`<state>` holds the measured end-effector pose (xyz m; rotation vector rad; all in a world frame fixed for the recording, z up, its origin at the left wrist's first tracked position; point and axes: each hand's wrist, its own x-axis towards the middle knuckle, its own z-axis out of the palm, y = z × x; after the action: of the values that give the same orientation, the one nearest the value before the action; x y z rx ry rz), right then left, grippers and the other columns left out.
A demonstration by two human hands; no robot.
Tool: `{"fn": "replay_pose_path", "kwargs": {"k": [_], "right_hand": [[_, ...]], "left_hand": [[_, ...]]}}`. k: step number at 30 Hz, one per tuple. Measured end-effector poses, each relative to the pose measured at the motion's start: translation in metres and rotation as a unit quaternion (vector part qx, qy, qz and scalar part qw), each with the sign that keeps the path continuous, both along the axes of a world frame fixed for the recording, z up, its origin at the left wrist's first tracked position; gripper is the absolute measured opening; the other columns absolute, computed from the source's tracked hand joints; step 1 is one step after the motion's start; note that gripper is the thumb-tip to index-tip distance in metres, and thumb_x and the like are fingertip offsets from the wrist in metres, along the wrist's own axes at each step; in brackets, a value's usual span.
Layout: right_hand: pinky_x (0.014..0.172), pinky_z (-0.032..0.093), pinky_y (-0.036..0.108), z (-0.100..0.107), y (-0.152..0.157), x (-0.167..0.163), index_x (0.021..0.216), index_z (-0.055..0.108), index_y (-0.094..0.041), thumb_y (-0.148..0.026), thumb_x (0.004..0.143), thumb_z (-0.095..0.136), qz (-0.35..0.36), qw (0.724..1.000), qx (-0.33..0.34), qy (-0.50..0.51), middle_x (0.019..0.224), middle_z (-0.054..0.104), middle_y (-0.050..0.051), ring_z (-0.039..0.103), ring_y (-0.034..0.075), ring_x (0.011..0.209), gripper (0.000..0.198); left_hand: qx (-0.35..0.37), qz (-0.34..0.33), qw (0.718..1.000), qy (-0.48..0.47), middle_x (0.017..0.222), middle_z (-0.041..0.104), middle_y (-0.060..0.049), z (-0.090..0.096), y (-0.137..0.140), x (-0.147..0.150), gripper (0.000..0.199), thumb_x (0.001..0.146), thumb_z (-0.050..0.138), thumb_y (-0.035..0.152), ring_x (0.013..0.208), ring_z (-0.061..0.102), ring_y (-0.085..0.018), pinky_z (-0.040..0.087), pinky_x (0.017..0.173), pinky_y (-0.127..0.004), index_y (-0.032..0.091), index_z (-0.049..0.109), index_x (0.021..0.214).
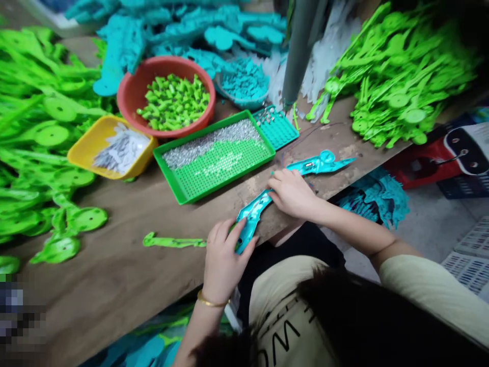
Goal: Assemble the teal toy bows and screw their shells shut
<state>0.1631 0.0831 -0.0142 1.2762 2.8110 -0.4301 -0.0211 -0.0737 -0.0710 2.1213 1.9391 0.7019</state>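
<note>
A long turquoise plastic shell (252,210), hollow side up with small parts inside, lies slantwise at the table's front edge. My left hand (225,255), with a gold bangle at the wrist, is closed on its lower end, the thumb at its near side. At the upper end, my right hand (292,193) has its fingers bent and pinching the tip. Just beyond that hand rests a second turquoise shell (319,163) with a round part on it. A thin light-green plastic strip (175,241) lies to the left, its end by my left hand.
A green tray (179,191) of small metal pieces sits ahead, beside a turquoise perforated tray (284,133). Behind are a red bowl (126,97) and a yellow bowl (80,148). Green parts pile left (57,132) and right (405,71). A dark grey post (300,56) stands at the back.
</note>
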Motion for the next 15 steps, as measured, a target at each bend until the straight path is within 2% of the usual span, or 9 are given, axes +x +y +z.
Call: {"fn": "replay_pose_path", "kwargs": {"k": [2, 4, 6, 8, 10, 12, 15], "right_hand": [[0.088, 0.038, 0.037, 0.011, 0.030, 0.023, 0.106, 0.065, -0.020, -0.032, 0.095, 0.046, -0.071, 0.996, 0.011, 0.062, 0.108, 0.069, 0.009, 0.058, 0.024, 0.103, 0.026], [0.087, 0.040, 0.035, 0.019, 0.076, 0.044, 0.105, 0.065, -0.018, -0.031, 0.097, 0.038, -0.179, 0.974, 0.075, 0.118, 0.106, 0.070, 0.009, 0.059, 0.022, 0.099, 0.031], [0.085, 0.042, 0.033, 0.019, 0.129, 0.053, 0.111, 0.063, -0.016, -0.026, 0.097, 0.034, -0.242, 0.950, 0.129, 0.147, 0.110, 0.069, 0.011, 0.059, 0.021, 0.097, 0.034], [0.082, 0.044, 0.031, 0.010, 0.175, 0.046, 0.111, 0.063, -0.012, -0.023, 0.094, 0.038, -0.229, 0.956, 0.108, 0.148, 0.106, 0.070, 0.012, 0.060, 0.019, 0.093, 0.032], [0.083, 0.046, 0.031, -0.004, 0.207, 0.026, 0.121, 0.058, -0.008, -0.025, 0.093, 0.045, -0.180, 0.970, 0.063, 0.149, 0.111, 0.069, 0.013, 0.061, 0.019, 0.094, 0.035], [0.089, 0.047, 0.035, -0.018, 0.224, 0.002, 0.132, 0.050, -0.006, -0.029, 0.089, 0.056, -0.145, 0.979, 0.041, 0.138, 0.120, 0.066, 0.017, 0.061, 0.022, 0.102, 0.050], [0.101, 0.042, 0.048, -0.029, 0.232, -0.017, 0.133, 0.050, -0.006, -0.028, 0.081, 0.066, -0.178, 0.972, 0.030, 0.151, 0.128, 0.061, 0.022, 0.056, 0.032, 0.117, 0.059]], "left_hand": [[0.008, -0.003, 1.000, -0.001, 0.113, 0.061, -0.012, -0.001, 0.001, -0.001, 0.039, 0.086, 0.066, 0.034, 0.107, 0.057, -0.030, 0.050, 0.095, -0.049, 0.022, 0.058, 0.122], [0.014, 0.000, 1.000, -0.003, 0.113, 0.061, -0.012, -0.001, 0.002, 0.000, 0.039, 0.085, 0.066, 0.033, 0.107, 0.056, -0.030, 0.050, 0.095, -0.050, 0.021, 0.058, 0.122], [0.019, 0.004, 1.000, -0.005, 0.114, 0.061, -0.013, -0.002, 0.005, 0.003, 0.039, 0.086, 0.066, 0.033, 0.109, 0.056, -0.031, 0.050, 0.096, -0.051, 0.021, 0.058, 0.122], [0.020, 0.009, 1.000, -0.008, 0.116, 0.061, -0.013, -0.003, 0.010, 0.007, 0.039, 0.086, 0.066, 0.033, 0.111, 0.057, -0.031, 0.051, 0.096, -0.051, 0.022, 0.058, 0.122], [0.016, 0.014, 1.000, -0.009, 0.116, 0.061, -0.013, -0.003, 0.016, 0.012, 0.039, 0.086, 0.066, 0.034, 0.111, 0.058, -0.031, 0.051, 0.096, -0.051, 0.022, 0.058, 0.122], [0.005, 0.007, 1.000, 0.000, 0.118, 0.061, -0.013, -0.001, 0.020, 0.016, 0.041, 0.086, 0.066, 0.035, 0.113, 0.058, -0.031, 0.050, 0.099, -0.052, 0.021, 0.057, 0.123], [-0.015, -0.029, 0.999, 0.016, 0.129, 0.057, -0.016, 0.006, 0.016, 0.012, 0.052, 0.085, 0.066, 0.039, 0.127, 0.051, -0.035, 0.044, 0.107, -0.057, 0.021, 0.052, 0.132]]}}
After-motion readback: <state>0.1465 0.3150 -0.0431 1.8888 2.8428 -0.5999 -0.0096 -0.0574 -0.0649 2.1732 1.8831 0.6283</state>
